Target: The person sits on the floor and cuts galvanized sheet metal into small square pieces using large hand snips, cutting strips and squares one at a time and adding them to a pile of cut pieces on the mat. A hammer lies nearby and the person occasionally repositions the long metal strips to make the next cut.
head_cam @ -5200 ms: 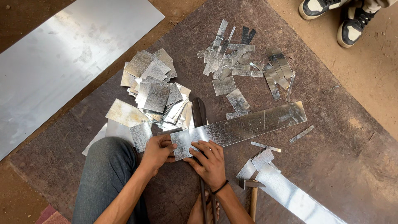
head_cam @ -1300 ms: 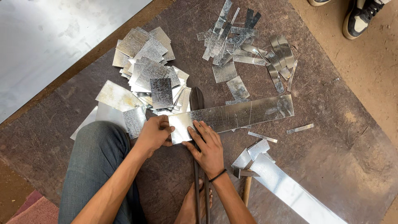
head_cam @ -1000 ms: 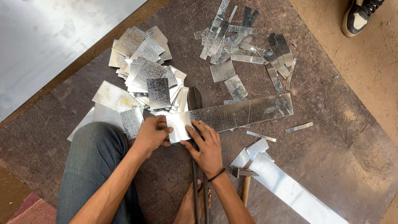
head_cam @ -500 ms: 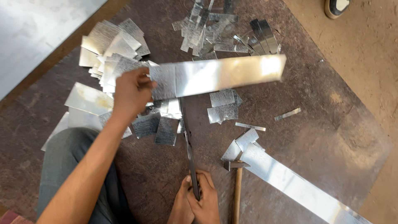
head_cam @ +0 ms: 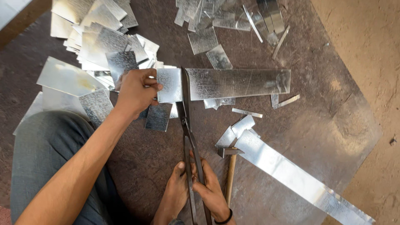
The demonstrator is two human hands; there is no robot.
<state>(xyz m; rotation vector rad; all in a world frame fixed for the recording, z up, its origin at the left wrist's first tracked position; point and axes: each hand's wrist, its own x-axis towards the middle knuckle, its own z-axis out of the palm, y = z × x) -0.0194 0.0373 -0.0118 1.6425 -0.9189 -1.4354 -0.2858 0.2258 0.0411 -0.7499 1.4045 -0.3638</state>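
Left hand (head_cam: 135, 88) pinches the long shiny galvanized metal strip (head_cam: 233, 83) flat by its left end, feeding it between the big dark tin snips (head_cam: 187, 133); right hand (head_cam: 210, 189) wraps their near handles.

Bare forearms, black wristband (head_cam: 225, 216), grey trousers (head_cam: 46, 154)

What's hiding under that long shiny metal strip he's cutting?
Under the long shiny galvanized metal strip lie small cut metal rectangles on the dark brown floor mat. More beneath it stays covered.
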